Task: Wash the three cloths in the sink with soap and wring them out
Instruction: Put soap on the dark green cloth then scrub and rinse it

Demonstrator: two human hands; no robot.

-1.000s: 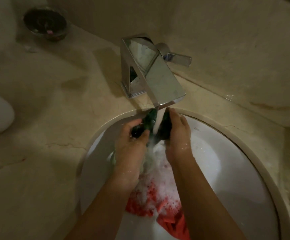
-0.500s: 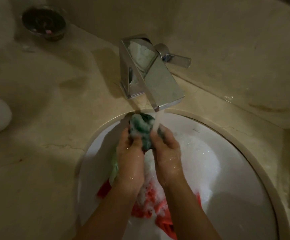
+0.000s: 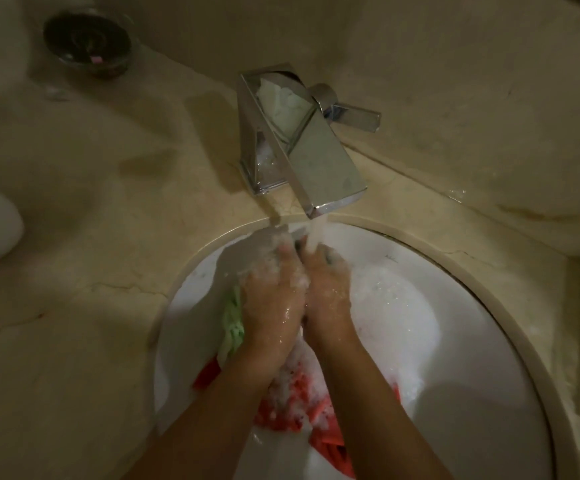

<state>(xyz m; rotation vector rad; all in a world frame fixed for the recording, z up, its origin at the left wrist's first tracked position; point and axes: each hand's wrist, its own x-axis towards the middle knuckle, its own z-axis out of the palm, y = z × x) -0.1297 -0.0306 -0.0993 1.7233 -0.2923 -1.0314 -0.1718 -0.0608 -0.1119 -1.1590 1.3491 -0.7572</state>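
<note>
Left of the tap (image 3: pixel 302 147), well away on the counter (image 3: pixel 91 271), a dark bowl (image 3: pixel 87 45) is seen. Below and left of the tap, in the sink (image 3: pixel 472 341), a pale green cloth (image 3: pixel 233 327) is draped just beside the left hand (image 3: pixel 274 292), and it is judged limp and heavy with water. Directly under the tap the dark green cloth (image 3: pixel 299 244) is almost wholly hidden, bunched between both hands in the running stream; only a dark sliver is shown. The left hand's fingers are curled over it under foam. The right hand (image 3: pixel 328 289) is pressed alongside, fingers bent onto the same bundle. It is judged soft, soapy and slippery, so it is best taken by the whole wad, not an edge. Further below the tap, the red cloth (image 3: pixel 292 407) is left lying under suds.
</note>
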